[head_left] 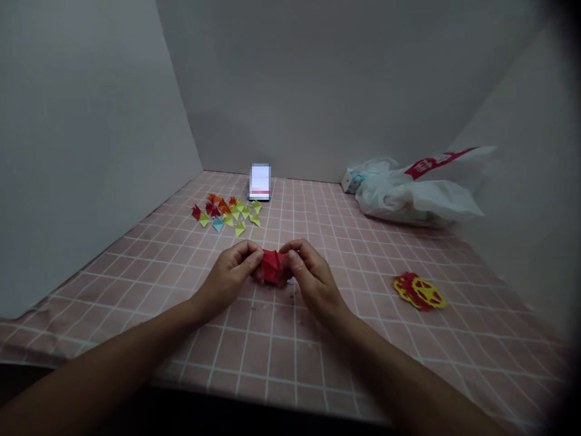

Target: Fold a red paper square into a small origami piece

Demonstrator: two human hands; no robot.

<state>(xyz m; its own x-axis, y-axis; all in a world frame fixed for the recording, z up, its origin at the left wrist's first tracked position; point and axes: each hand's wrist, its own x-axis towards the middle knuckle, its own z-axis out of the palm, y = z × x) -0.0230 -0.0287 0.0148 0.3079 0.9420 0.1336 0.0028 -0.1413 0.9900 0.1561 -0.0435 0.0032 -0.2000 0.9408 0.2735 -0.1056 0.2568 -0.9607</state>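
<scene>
A folded piece of red paper (271, 267) is held between both hands above the middle of the table, its creases showing in front. My left hand (236, 266) pinches its left side between thumb and fingers. On the opposite edge, my right hand (309, 272) grips the paper with thumb and forefinger. Part of the paper is hidden behind the fingers. Beyond my left hand lies a group of small folded paper figures (239, 227) in yellow, orange, red and blue.
A pink checked tablecloth (254, 363) covers the table. At the back stands a lit phone (260, 180). A white plastic bag (408, 197) leans by a small box (349, 180) at the back right. Red and yellow paper cut-outs (420, 292) lie right. Pale walls enclose the table.
</scene>
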